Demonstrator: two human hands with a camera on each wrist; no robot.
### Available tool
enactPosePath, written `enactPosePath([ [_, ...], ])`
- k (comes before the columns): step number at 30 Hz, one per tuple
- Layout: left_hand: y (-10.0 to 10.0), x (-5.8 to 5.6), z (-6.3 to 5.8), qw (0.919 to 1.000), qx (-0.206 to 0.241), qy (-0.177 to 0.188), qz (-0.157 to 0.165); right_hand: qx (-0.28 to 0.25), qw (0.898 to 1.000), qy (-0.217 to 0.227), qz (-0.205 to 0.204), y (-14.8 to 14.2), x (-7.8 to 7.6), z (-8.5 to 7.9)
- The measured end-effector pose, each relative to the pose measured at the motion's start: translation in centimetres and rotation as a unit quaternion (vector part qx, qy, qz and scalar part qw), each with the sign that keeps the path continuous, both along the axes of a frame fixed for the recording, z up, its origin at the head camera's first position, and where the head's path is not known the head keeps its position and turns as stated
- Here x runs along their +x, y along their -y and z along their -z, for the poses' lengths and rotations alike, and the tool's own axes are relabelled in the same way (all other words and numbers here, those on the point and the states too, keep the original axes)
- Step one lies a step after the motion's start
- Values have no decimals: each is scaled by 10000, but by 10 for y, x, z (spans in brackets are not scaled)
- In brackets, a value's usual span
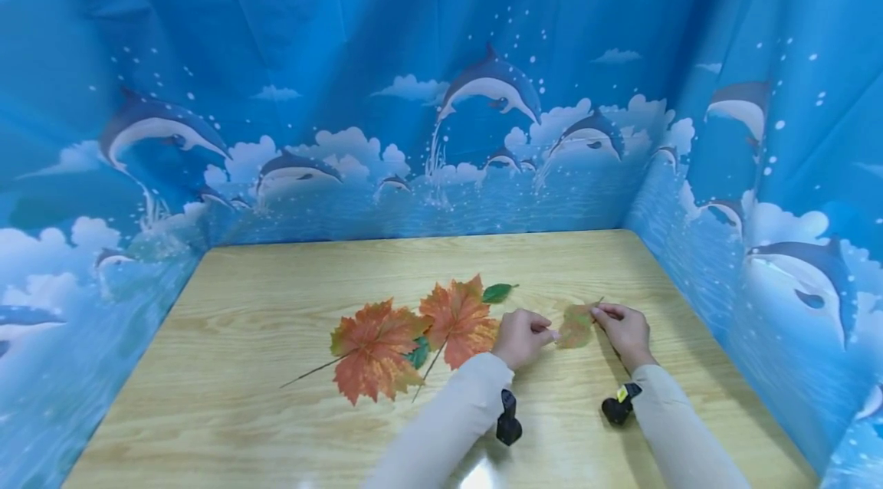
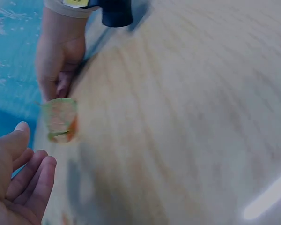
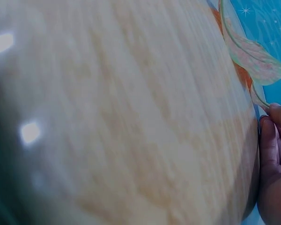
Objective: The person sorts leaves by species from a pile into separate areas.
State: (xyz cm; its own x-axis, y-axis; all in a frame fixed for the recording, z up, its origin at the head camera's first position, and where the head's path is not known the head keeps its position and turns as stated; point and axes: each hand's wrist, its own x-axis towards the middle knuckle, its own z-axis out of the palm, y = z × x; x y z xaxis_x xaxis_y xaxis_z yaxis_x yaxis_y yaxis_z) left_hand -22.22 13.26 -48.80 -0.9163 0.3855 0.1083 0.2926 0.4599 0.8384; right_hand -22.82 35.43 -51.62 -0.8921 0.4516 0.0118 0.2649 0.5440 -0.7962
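My right hand (image 1: 626,332) pinches the thin stem of a small orange-and-green leaf (image 1: 576,326) between thumb and fingertips. Seen from the right wrist, this leaf (image 3: 260,61) has a pinkish face with a green edge, some orange showing behind it, and its stem runs into the right fingers (image 3: 269,140). My left hand (image 1: 524,337) is just left of the leaf. In the left wrist view, the left hand (image 2: 21,178) has its thumb and fingers parted with nothing between them, the leaf (image 2: 61,117) lying beyond the fingertips.
Left of the hands, two large orange maple leaves (image 1: 375,351) with dark stems lie side by side on the wooden table (image 1: 241,305). A green leaf (image 1: 498,293) sticks out behind them, and another green leaf (image 1: 418,352) shows between. A blue dolphin curtain (image 1: 386,37) borders the table.
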Motion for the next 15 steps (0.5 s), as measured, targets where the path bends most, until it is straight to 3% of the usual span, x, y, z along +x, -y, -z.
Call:
enactPosePath([
  [5,28,-7,-26,9993,-119,-131,337,-48,10000,60,-61,0,2,0],
  [8,54,-8,-37,9988,-175,-255,377,-42,9999,82,-126,0,2,-1],
  [15,126,-2,-45,9984,-296,-464,137,-10,9999,12,-132,1,1,-1],
])
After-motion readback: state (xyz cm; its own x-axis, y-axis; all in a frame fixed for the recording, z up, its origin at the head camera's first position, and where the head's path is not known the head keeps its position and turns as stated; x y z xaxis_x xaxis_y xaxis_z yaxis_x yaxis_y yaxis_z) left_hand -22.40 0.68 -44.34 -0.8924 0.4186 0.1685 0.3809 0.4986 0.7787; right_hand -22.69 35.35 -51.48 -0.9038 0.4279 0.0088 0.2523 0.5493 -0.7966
